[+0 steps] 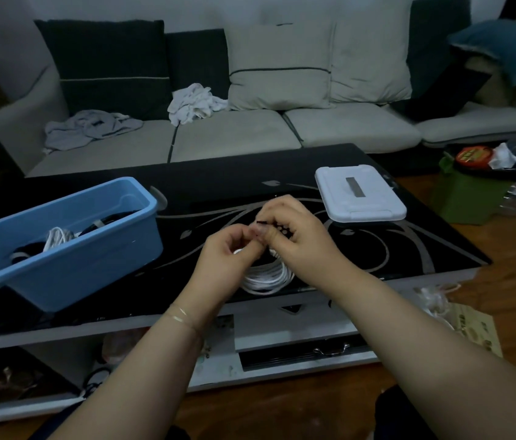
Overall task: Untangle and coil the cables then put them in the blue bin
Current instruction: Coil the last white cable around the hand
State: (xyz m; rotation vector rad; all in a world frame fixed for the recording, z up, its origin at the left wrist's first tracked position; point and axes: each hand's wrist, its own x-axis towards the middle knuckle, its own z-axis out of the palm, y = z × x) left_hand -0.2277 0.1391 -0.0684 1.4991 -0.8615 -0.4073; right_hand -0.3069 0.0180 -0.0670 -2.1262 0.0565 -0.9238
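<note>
Both your left hand (231, 249) and right hand (294, 236) pinch the black tie (263, 222) mid-frame; slip, and the white cable coil (266, 277) springs loose.

The table (361, 249) is glossy black with grey swirly vine and leaf patterns. On its left sits a light blue bin (91, 255) with white and black cables inside; the lid (359, 198) at the right is white. The coil (266, 274) near the front edge is white.

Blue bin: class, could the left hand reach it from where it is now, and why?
Probably yes. The blue bin sits open-topped on the table to the left of the left hand, with only bare tabletop between. But both hands are busy holding the white cable.
</note>
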